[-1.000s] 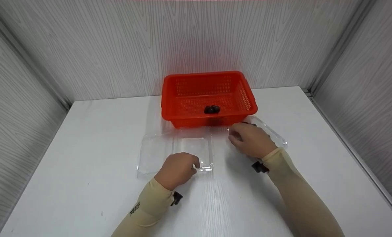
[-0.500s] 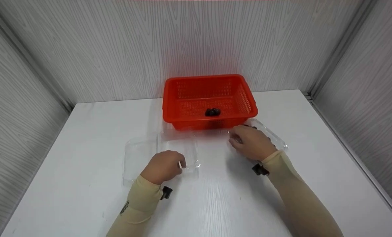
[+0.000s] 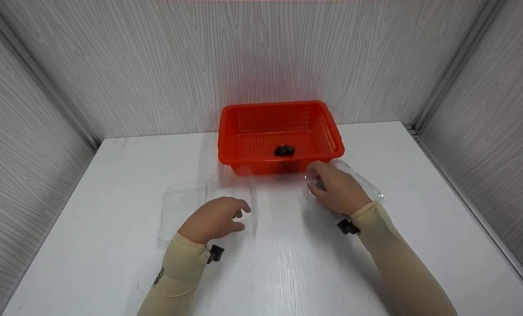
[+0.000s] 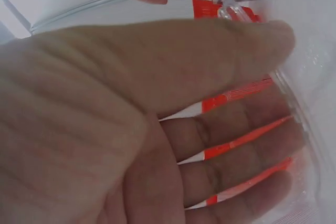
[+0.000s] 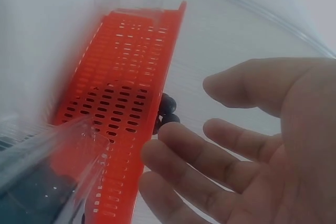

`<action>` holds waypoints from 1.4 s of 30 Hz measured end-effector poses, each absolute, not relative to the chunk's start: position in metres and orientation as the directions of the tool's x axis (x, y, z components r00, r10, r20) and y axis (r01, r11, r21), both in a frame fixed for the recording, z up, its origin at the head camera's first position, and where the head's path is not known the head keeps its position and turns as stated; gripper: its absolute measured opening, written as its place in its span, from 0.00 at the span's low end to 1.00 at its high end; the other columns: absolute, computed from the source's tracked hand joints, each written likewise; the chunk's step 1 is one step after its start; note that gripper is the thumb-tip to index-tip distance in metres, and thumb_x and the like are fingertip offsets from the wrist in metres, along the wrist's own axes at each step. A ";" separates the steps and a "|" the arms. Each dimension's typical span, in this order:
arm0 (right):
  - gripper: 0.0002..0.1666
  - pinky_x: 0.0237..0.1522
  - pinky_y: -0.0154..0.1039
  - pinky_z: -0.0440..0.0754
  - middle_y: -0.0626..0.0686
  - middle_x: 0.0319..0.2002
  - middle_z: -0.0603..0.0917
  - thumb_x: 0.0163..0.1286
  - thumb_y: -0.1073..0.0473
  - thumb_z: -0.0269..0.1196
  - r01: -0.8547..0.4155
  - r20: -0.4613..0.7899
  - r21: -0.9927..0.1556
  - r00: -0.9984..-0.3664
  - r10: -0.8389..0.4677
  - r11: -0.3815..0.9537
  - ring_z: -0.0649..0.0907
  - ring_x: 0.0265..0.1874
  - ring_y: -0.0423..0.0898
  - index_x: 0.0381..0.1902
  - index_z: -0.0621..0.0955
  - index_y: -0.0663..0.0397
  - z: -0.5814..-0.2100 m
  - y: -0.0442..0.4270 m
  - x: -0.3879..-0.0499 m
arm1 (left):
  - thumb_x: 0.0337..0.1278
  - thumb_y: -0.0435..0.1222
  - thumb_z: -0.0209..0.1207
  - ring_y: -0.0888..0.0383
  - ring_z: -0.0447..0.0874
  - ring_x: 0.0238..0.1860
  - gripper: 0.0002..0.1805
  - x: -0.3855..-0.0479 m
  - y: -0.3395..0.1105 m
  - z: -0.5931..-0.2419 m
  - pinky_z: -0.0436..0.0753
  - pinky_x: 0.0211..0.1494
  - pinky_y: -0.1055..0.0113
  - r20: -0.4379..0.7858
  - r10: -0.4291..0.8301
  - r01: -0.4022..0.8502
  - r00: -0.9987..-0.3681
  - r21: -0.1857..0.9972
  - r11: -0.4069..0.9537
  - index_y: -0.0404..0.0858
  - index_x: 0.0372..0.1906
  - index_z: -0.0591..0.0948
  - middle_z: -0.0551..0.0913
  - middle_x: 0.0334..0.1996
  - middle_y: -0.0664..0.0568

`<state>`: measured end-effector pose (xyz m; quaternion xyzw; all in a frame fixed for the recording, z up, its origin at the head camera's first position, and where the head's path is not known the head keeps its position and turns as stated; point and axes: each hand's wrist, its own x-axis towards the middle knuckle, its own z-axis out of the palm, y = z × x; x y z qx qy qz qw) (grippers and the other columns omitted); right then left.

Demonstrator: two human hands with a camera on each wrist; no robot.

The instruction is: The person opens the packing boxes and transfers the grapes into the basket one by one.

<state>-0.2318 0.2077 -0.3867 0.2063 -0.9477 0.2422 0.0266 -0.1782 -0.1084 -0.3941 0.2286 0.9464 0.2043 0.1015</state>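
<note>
My left hand [image 3: 213, 219] is over an open clear plastic box [image 3: 180, 206]; its fingers [image 4: 252, 114] are extended, apart and hold nothing. Whether they touch the box's edge [image 4: 299, 108] I cannot tell. My right hand [image 3: 340, 188] lies over a second clear box [image 3: 364, 180], mostly hiding it. In the right wrist view the thumb and loosely bent fingers [image 5: 194, 153] stand apart with nothing gripped. Dark round pieces [image 5: 168, 104] show just past the fingertips, beside the red basket [image 5: 118, 98]; what they rest on is unclear. More dark contents [image 5: 34, 198] show through clear plastic.
The red basket [image 3: 261, 166] stands behind both boxes at the back wall, with a few dark round pieces [image 3: 284, 150] inside. White table surface [image 3: 283, 272] extends in front. Grey-white panels [image 3: 19, 145] rise on the left, right and back.
My left hand has moved left, along with the open clear box, and its thumb and fingers have since spread. The right hand stays nearly in place, its index finger lifted slightly.
</note>
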 end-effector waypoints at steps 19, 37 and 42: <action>0.20 0.55 0.50 0.81 0.55 0.51 0.82 0.68 0.60 0.68 -0.497 0.175 -0.278 -0.868 -0.465 0.822 0.79 0.48 0.52 0.57 0.82 0.54 -0.379 0.224 -0.235 | 0.58 0.47 0.73 0.56 0.83 0.56 0.45 -0.180 -0.112 -0.386 0.83 0.57 0.59 0.114 0.440 0.443 -0.891 0.436 0.783 0.53 0.79 0.65 0.77 0.68 0.56; 0.38 0.51 0.63 0.83 0.67 0.61 0.76 0.66 0.52 0.65 -0.327 -0.083 -0.170 -0.935 -0.344 0.930 0.82 0.48 0.62 0.74 0.74 0.51 -0.386 0.245 -0.242 | 0.59 0.48 0.73 0.54 0.84 0.56 0.44 -0.179 -0.105 -0.391 0.83 0.59 0.56 0.037 0.434 0.411 -0.900 0.401 0.819 0.50 0.79 0.67 0.83 0.61 0.50; 0.31 0.41 0.54 0.84 0.59 0.45 0.85 0.66 0.52 0.64 -0.349 -0.074 -0.188 -0.927 -0.367 0.918 0.82 0.34 0.53 0.66 0.79 0.54 -0.384 0.244 -0.243 | 0.59 0.47 0.73 0.53 0.84 0.55 0.44 -0.178 -0.104 -0.391 0.83 0.59 0.55 0.035 0.426 0.405 -0.904 0.390 0.827 0.48 0.78 0.68 0.85 0.57 0.48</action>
